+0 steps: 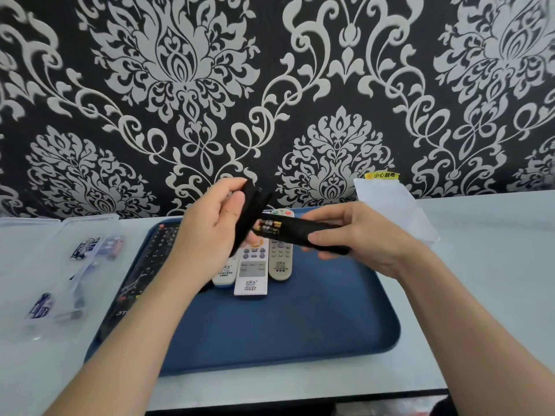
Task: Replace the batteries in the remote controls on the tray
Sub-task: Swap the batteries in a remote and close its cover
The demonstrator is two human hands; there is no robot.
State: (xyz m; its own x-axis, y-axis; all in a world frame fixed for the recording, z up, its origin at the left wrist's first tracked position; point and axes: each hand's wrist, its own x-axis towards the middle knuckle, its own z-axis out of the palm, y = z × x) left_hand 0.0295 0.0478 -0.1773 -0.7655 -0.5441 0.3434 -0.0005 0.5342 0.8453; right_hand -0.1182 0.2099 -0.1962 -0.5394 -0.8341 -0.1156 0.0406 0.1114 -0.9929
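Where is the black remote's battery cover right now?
Head view: the left hand holds the battery cover just left of the black remote gripped by the right hand, above the blue tray.

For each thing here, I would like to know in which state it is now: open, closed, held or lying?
black remote: held by right hand, battery compartment open, two batteries inside.
battery cover: off, gripped by left hand.
three light remotes: lying face up on tray.
long black remote: lying face up at the tray's left edge.
clear box: open, spare batteries inside.
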